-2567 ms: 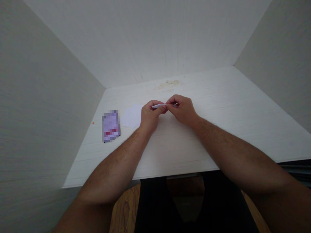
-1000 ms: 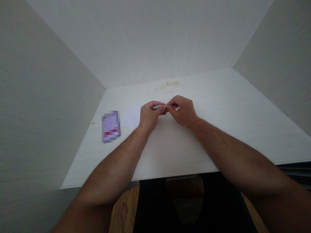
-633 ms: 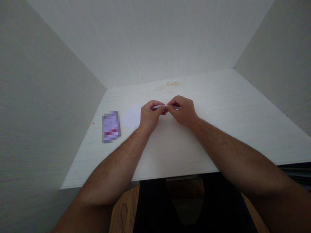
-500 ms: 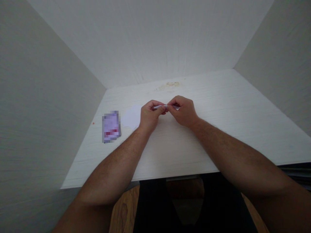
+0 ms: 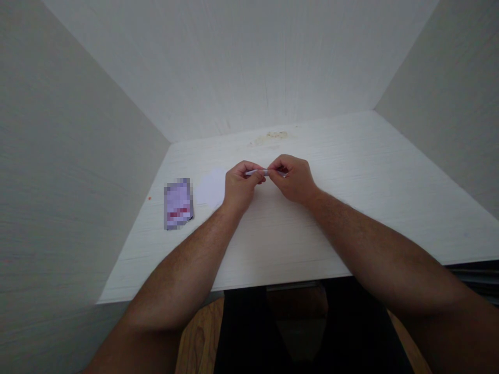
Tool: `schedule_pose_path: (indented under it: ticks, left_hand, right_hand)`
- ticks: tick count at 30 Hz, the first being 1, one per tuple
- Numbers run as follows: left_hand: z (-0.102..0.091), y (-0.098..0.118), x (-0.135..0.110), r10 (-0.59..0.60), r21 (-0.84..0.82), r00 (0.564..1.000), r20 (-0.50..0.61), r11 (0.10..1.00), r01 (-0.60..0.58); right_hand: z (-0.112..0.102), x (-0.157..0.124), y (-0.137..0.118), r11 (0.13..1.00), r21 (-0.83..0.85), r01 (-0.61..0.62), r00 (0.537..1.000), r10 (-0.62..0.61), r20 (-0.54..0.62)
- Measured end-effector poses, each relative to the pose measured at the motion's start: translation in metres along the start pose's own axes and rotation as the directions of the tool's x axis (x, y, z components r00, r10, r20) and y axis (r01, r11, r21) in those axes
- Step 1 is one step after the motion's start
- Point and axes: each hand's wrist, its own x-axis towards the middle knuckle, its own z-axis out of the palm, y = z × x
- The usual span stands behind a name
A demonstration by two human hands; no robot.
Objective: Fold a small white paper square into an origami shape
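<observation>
Between my fingertips, over the middle of the white table [image 5: 280, 239], is a narrow folded strip of white paper [image 5: 265, 172]. My left hand [image 5: 242, 182] pinches its left part between thumb and fingers. My right hand [image 5: 292, 176] pinches the right part, the two sets of fingertips almost meeting. Most of the strip is covered by my fingers, so its full shape is hidden. Just left of my left hand a white sheet of paper [image 5: 211, 187] lies flat, partly behind that hand.
A blurred-out purple rectangular object [image 5: 178, 202] lies at the table's left. A small orange speck [image 5: 149, 198] is by the left edge, and a brownish stain [image 5: 275, 135] marks the back. Pale panels [image 5: 249, 62] enclose the table on three sides.
Very little differs. Both hands keep their pinch on the paper strip, with only a slight shift of the right fingers.
</observation>
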Motion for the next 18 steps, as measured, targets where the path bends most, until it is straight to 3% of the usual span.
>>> schedule_pose_path:
  ticks: [18]
  left_hand:
    - [-0.001, -0.0037, 0.0001, -0.002, 0.022, 1.0, 0.013, 1.0, 0.002]
  right_hand:
    - [0.0012, -0.0002, -0.0009, 0.986, 0.141, -0.093, 0.996, 0.093, 0.011]
